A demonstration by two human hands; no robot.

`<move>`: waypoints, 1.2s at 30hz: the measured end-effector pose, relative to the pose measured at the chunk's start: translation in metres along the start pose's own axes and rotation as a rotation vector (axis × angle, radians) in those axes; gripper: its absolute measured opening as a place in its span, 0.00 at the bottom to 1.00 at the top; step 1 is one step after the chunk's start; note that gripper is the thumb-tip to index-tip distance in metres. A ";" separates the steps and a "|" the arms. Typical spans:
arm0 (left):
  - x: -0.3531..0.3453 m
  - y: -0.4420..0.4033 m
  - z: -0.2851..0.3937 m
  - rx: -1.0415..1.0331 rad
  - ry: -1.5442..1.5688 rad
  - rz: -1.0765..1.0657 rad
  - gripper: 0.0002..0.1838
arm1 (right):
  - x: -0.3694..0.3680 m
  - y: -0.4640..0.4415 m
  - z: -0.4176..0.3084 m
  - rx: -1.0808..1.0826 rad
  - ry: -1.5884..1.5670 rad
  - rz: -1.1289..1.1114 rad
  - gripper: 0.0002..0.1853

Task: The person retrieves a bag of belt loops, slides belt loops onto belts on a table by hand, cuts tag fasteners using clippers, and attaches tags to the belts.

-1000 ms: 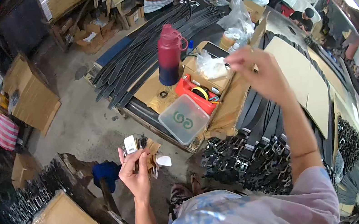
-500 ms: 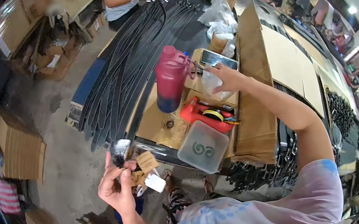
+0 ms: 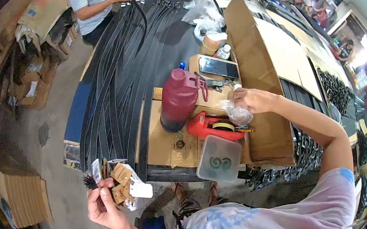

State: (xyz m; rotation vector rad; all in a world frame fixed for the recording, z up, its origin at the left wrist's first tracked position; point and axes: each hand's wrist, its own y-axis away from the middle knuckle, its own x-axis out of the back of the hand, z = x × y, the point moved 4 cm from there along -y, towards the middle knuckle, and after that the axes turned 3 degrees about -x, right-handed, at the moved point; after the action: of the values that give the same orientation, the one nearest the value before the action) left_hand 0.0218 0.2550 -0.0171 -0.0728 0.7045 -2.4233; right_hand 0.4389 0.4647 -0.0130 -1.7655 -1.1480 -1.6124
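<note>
My left hand (image 3: 105, 210), low at the left, pinches a bunch of hang tags (image 3: 122, 186). The tags are brown and white, and black string ends (image 3: 90, 182) stick out past the fingers. My right hand (image 3: 256, 100) is closed on a crumpled clear plastic bag (image 3: 238, 115), above the right side of the table. Just left of that bag are a red tape dispenser (image 3: 200, 125) and a maroon bottle (image 3: 180, 97). A lidded clear plastic box (image 3: 219, 158) sits nearer to me. Behind the right hand, a phone (image 3: 218, 66) lies on a cardboard box.
Long black belts (image 3: 110, 92) cover the table's left side. A tall cardboard panel (image 3: 255, 76) stands right of the right hand. A co-worker in a striped shirt (image 3: 92, 3) handles a belt at the far end. Stacked cardboard (image 3: 18, 191) is on the floor at left.
My right hand has come from beside the phone toward me and closed on the plastic bag, lifting it. My left hand still holds the tags, now turned more into view. The camera view has shifted.
</note>
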 end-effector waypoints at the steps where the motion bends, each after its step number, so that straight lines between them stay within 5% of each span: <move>1: 0.000 -0.002 -0.002 -0.012 -0.029 0.032 0.04 | -0.002 0.004 -0.001 -0.015 0.078 -0.043 0.16; 10: -0.005 -0.037 -0.008 -0.023 -0.137 0.095 0.06 | -0.002 -0.017 0.020 -0.160 0.209 0.019 0.14; 12: -0.009 -0.045 -0.005 -0.013 -0.165 0.085 0.06 | 0.003 -0.022 0.023 -0.218 0.155 -0.105 0.19; 15: -0.012 -0.053 -0.002 -0.008 -0.237 0.070 0.06 | 0.026 -0.029 0.008 -0.148 -0.063 -0.119 0.23; 22: -0.008 -0.067 -0.001 -0.130 -0.281 0.017 0.04 | 0.061 -0.010 -0.016 -0.115 -0.037 0.057 0.22; 31: 0.028 -0.060 -0.032 -0.004 -0.177 0.035 0.04 | 0.103 0.004 -0.056 -0.429 -0.072 -0.356 0.28; 36: 0.049 -0.049 -0.023 0.084 -0.246 0.070 0.05 | 0.096 -0.003 -0.097 -0.258 -0.138 -0.358 0.31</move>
State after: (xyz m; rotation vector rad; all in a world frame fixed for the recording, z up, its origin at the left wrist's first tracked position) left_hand -0.0491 0.2712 -0.0172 -0.3015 0.4858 -2.3217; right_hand 0.3774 0.4130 0.0975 -1.9407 -1.4416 -1.9440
